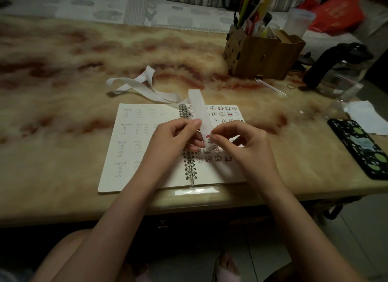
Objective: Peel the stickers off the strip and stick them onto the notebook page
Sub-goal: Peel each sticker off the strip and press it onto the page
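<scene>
Above the spiral notebook [218, 172], the left hand [174, 139] pinched the limp, flimsy sticker strip [198, 111] while the right hand [241, 141] pinched a sticker's edge, likely best peeled slowly.

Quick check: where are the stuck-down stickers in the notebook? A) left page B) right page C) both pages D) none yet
B: rows of small cartoon stickers sit on the right page, while the left page carries only handwriting.
</scene>
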`<state>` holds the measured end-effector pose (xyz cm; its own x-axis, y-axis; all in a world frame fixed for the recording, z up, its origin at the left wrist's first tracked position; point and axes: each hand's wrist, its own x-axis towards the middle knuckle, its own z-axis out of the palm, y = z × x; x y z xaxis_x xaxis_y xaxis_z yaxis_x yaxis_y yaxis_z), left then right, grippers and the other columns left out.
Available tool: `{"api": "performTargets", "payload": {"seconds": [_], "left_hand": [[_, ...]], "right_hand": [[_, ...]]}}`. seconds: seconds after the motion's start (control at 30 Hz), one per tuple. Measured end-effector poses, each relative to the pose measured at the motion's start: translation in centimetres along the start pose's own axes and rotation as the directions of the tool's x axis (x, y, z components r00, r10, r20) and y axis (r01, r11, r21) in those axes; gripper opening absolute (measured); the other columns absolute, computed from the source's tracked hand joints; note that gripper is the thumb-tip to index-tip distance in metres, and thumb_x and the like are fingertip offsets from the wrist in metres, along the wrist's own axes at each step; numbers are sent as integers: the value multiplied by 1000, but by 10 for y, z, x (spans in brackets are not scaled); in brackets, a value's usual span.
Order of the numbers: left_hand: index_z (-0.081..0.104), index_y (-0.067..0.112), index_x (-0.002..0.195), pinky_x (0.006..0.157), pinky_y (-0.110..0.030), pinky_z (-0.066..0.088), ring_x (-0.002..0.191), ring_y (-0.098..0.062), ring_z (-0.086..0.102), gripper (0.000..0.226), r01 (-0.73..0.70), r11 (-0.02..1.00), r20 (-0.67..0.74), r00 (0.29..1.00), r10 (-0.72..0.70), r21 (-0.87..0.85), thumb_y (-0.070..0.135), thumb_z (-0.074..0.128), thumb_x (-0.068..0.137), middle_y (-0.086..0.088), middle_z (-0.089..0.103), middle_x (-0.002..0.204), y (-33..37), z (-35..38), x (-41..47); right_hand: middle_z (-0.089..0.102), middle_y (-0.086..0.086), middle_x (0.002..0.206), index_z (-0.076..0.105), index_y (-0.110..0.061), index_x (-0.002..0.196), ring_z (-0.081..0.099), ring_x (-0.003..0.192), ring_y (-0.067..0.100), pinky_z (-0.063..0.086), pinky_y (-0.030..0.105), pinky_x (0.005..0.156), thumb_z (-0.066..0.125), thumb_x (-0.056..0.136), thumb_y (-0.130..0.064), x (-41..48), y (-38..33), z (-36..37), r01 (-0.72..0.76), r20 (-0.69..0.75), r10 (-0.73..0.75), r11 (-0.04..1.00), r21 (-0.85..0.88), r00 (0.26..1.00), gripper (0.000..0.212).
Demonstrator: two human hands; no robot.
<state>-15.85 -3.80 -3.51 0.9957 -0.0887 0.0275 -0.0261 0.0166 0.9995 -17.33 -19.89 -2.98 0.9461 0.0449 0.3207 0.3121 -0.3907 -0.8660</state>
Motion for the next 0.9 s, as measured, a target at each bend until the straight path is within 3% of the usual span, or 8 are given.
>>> {"api": "performTargets", "payload": {"seconds": [0.27,0.53,0.73,0.9], "left_hand": [[71,8,84,67,-20,54,67,-9,68,9,-5,999,48,999,3,51,13,64,88,0,70,68,-1,-1,-1],[72,10,82,73,-29,59,67,-11,68,9,-13,998,39,999,11,61,13,65,88,-3,71,68,-2,-2,-1],[72,16,77,67,-23,57,65,-8,67,11,-19,998,17,1000,18,66,11,67,86,1,70,66,-1,-1,-1],[73,17,77,67,-25,57,67,-9,67,11,-19,997,-3,1000,19,74,13,67,86,-1,70,68,-3,-1,-1]], "right_hand": [[71,-7,77,72,-14,85,60,67,-1,44,13,60,74,79,-10,1,1,0,12,-15,-12,1000,-28,1000,7],[70,-7,75,72,-11,83,62,69,5,48,26,62,72,80,-10,1,0,2,46,-3,-46,996,-75,999,3],[69,-7,75,69,-11,79,58,68,4,43,17,60,73,79,-9,2,1,2,-5,40,7,999,-49,999,5],[59,-7,89,66,-20,81,53,92,13,43,24,76,69,80,-27,3,6,1,82,45,-75,980,-180,996,8]]}}
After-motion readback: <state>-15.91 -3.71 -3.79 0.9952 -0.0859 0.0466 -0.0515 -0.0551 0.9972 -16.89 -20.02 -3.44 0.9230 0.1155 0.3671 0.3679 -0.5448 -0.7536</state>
